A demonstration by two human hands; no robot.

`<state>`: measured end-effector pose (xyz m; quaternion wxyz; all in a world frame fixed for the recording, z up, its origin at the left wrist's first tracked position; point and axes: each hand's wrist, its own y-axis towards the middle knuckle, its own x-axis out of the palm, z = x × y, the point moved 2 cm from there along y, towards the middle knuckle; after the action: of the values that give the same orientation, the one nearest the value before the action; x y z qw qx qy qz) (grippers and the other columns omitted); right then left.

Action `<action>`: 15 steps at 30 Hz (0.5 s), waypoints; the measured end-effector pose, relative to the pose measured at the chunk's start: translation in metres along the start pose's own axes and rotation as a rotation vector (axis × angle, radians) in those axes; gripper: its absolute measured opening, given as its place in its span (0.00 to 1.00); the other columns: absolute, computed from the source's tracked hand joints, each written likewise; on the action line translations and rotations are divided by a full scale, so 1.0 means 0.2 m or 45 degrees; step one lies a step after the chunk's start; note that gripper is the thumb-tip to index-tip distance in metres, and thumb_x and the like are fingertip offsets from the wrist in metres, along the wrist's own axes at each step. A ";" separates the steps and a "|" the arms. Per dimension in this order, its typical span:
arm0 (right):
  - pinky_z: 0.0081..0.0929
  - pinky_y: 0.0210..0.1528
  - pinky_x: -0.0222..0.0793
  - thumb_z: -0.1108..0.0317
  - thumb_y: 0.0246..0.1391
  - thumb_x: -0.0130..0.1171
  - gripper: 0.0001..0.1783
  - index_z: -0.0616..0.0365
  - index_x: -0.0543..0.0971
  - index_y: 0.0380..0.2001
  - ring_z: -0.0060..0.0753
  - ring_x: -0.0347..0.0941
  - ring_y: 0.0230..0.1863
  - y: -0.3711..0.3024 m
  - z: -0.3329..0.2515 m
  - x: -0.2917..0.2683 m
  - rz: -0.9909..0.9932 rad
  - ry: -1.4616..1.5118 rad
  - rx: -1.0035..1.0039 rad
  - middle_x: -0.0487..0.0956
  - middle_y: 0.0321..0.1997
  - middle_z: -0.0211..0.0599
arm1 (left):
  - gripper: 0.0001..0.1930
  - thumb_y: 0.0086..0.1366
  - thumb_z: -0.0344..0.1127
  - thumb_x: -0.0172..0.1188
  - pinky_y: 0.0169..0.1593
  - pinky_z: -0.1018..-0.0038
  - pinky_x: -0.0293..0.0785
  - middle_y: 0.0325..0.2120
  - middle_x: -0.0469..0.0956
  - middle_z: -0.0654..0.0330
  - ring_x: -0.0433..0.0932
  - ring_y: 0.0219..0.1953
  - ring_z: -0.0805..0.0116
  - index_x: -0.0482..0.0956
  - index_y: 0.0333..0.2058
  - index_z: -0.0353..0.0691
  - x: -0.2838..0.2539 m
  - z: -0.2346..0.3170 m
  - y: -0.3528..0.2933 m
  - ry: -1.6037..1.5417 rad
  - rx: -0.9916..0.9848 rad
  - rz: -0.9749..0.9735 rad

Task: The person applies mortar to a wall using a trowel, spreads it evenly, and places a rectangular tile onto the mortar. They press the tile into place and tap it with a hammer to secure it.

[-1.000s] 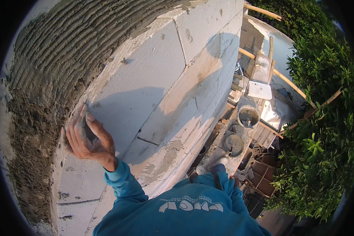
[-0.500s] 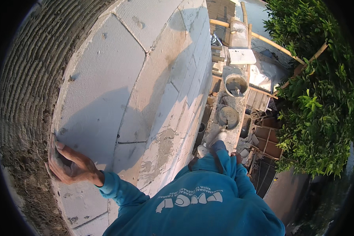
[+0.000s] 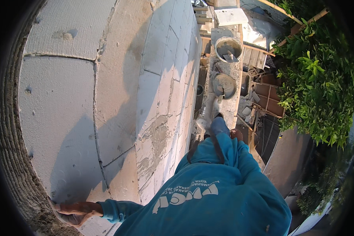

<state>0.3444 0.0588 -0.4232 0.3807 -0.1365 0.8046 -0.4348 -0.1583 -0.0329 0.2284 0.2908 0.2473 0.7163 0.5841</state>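
My left hand rests at the mortar-covered edge of a wall of white blocks, its fingers stretched out and holding nothing visible. Along that edge runs a grey-brown band of ridged mortar. Dark joints separate the blocks, and a grey smear of mortar marks the wall face lower down. My right hand hangs beside my trouser leg past the teal sleeve. Its fingers are too small and hidden to make out.
Below me, a scaffold plank holds a bucket of mortar with a tool in it, a second round tub and a white slab. Leafy branches and bamboo poles stand at the right. Broken pieces lie below the plank.
My view has shifted along the wall, so less ridged mortar shows. My left hand sits lower in view, its fingers straighter than before. My right hand stays by my leg.
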 end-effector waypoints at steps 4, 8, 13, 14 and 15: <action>0.48 0.55 0.73 0.55 0.55 0.53 0.19 0.47 0.84 0.45 0.58 0.78 0.52 0.23 -0.06 0.04 -0.006 -0.094 -0.087 0.83 0.47 0.53 | 0.21 0.73 0.47 0.56 0.29 0.74 0.78 0.30 0.86 0.58 0.81 0.26 0.73 0.88 0.35 0.35 -0.03 0.02 0.00 0.088 -0.146 0.066; 0.48 0.56 0.73 0.53 0.57 0.53 0.18 0.47 0.83 0.45 0.58 0.78 0.53 0.51 -0.26 0.04 -0.073 -0.132 -0.137 0.82 0.48 0.52 | 0.21 0.73 0.47 0.56 0.29 0.73 0.77 0.30 0.86 0.58 0.80 0.26 0.72 0.87 0.35 0.35 -0.01 0.09 -0.05 0.129 -0.111 0.036; 0.52 0.55 0.72 0.48 0.60 0.55 0.21 0.51 0.80 0.47 0.58 0.77 0.53 0.94 -0.43 0.09 -0.067 -0.176 -0.123 0.81 0.50 0.54 | 0.20 0.73 0.47 0.55 0.30 0.72 0.77 0.30 0.85 0.58 0.80 0.27 0.71 0.87 0.35 0.35 0.24 0.18 -0.21 0.028 -0.056 -0.064; 0.47 0.58 0.71 0.50 0.57 0.56 0.24 0.61 0.80 0.45 0.58 0.77 0.54 0.96 -0.59 0.15 -0.049 -0.198 -0.068 0.82 0.49 0.55 | 0.20 0.73 0.46 0.55 0.30 0.72 0.77 0.30 0.85 0.57 0.80 0.27 0.70 0.87 0.35 0.35 0.21 0.20 -0.23 0.073 -0.017 -0.078; 0.47 0.58 0.71 0.49 0.57 0.57 0.26 0.64 0.80 0.45 0.59 0.77 0.54 1.13 -0.52 0.23 0.015 -0.221 -0.103 0.82 0.48 0.58 | 0.20 0.73 0.46 0.55 0.30 0.72 0.77 0.30 0.85 0.57 0.80 0.27 0.70 0.87 0.35 0.35 0.27 0.21 -0.26 0.049 -0.017 -0.100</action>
<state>0.2622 0.2275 -0.5938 0.4458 -0.1841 0.7863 -0.3862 -0.1667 0.0231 0.1647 0.3014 0.2058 0.7270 0.5816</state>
